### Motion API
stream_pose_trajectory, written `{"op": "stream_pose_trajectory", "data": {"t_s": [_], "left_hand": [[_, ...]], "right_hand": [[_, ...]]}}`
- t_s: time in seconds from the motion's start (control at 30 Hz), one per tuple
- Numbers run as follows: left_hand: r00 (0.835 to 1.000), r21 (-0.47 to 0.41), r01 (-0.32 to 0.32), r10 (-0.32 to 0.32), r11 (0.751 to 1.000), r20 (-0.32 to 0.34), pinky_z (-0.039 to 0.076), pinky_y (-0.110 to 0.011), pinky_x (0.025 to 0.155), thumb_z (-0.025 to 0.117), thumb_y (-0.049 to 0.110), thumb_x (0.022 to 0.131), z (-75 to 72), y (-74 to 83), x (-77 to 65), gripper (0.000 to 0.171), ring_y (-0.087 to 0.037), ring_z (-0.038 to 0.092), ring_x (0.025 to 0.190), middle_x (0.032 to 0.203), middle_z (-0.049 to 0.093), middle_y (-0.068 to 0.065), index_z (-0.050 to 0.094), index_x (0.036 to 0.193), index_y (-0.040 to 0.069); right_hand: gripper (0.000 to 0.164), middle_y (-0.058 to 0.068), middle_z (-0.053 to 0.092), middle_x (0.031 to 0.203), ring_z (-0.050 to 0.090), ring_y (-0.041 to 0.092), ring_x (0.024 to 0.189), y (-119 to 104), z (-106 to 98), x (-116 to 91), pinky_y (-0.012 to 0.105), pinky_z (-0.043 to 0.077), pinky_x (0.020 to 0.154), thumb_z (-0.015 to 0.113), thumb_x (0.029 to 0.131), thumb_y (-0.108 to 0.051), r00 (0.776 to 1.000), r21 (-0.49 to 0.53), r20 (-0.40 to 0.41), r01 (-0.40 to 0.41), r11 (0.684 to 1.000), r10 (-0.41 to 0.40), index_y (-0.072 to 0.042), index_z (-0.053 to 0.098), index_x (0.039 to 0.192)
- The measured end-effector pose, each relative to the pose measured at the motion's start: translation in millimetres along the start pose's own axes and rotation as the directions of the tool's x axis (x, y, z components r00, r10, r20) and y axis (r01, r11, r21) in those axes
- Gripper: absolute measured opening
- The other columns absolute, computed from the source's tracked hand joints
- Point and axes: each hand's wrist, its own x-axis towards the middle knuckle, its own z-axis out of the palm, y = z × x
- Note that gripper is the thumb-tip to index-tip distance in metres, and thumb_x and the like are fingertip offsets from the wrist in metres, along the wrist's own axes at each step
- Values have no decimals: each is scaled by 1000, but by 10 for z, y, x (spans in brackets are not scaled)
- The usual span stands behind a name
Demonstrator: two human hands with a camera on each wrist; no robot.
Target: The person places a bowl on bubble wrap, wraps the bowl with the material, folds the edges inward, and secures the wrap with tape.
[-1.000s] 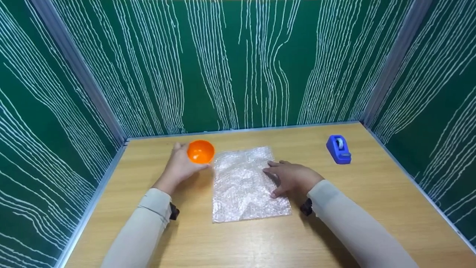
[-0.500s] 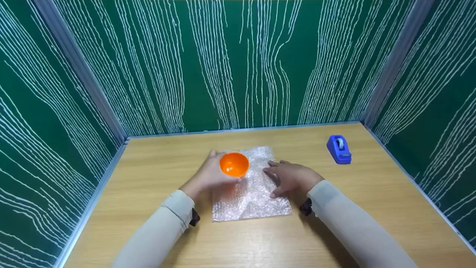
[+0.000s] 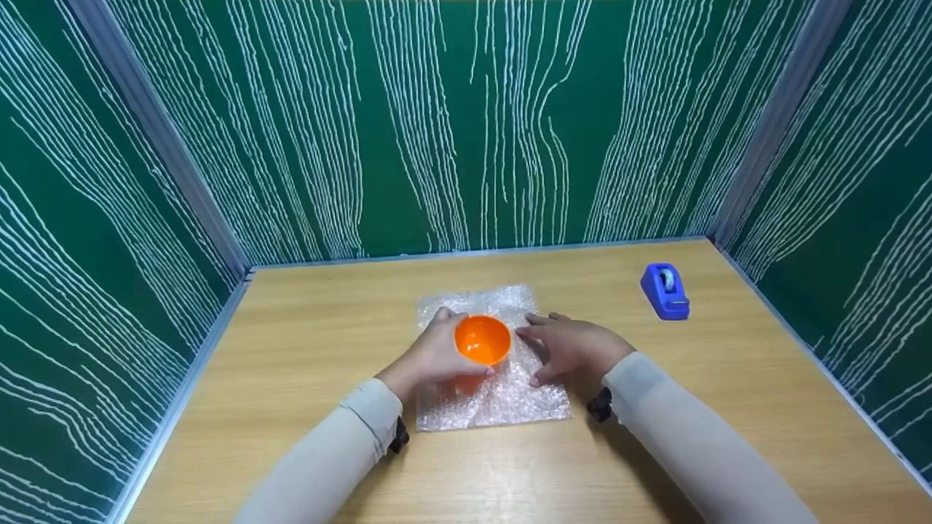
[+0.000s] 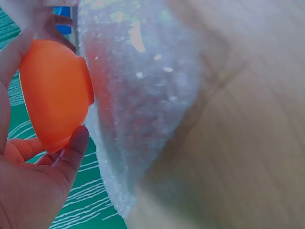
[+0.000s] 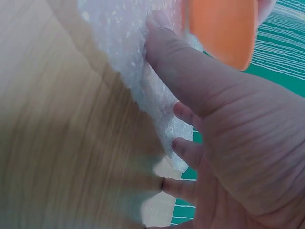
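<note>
An orange bowl [image 3: 483, 340] is gripped at its side by my left hand [image 3: 435, 354], its hollow facing up, over the middle of a sheet of bubble wrap [image 3: 502, 407]. In the left wrist view the foot of the bowl [image 4: 55, 90] is right at the wrap's surface, with thumb and fingers around the rim. My right hand [image 3: 579, 348] rests on the wrap's right side with its fingers spread. The right wrist view shows the thumb on the wrap [image 5: 119, 52] and other fingertips reaching the wrap's edge and the table.
A blue tape dispenser [image 3: 665, 292] stands at the back right of the wooden table [image 3: 291, 342]. Green panels [image 3: 466, 131] with white wavy lines enclose the back and both sides, joined by grey corner posts.
My left hand has carried the orange bowl rightward and toward me, from beside the bubble wrap to over its middle. My right hand has stayed in place on the wrap.
</note>
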Motion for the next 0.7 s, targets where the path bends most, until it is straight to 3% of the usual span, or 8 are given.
{"op": "stream_pose_trajectory", "data": {"t_s": [0.17, 0.43, 0.57, 0.7], "left_hand": [[1000, -5, 3, -3, 1000, 11, 61, -49, 115, 106, 44, 76, 31, -29, 14, 102, -28, 64, 130, 147, 52, -4, 59, 162, 15], [999, 6, 28, -28, 1000, 27, 63, -49, 111, 101, 58, 79, 8, -31, -1, 126, -30, 66, 129, 154, 55, -10, 38, 177, 10], [999, 7, 32, -32, 999, 20, 63, -50, 111, 101, 58, 79, -22, -40, 1, 124, -30, 65, 129, 156, 56, -9, 40, 175, 11], [999, 4, 8, -8, 1000, 39, 61, -52, 114, 103, 52, 78, -53, -27, 20, 110, -28, 65, 128, 150, 60, -6, 52, 168, 13]], "right_hand": [[99, -5, 29, 189, 23, 43, 176, 6, -2, -6, 82, 22, 134, 97, 84, -59, 1000, 25, 3, -17, 1000, 16, -49, 49, 170], [102, -4, 29, 189, 23, 46, 176, -6, 10, 12, 85, 27, 130, 96, 82, -62, 1000, -23, 2, 3, 1000, -3, -50, 47, 171], [102, -3, 29, 189, 23, 46, 176, -11, 12, 4, 84, 29, 130, 96, 83, -62, 1000, -37, -4, 15, 999, -15, -48, 46, 171], [102, -4, 29, 189, 23, 45, 176, -23, 13, -8, 84, 29, 130, 96, 84, -61, 1000, -34, -7, 12, 999, -12, -48, 46, 172]]}}
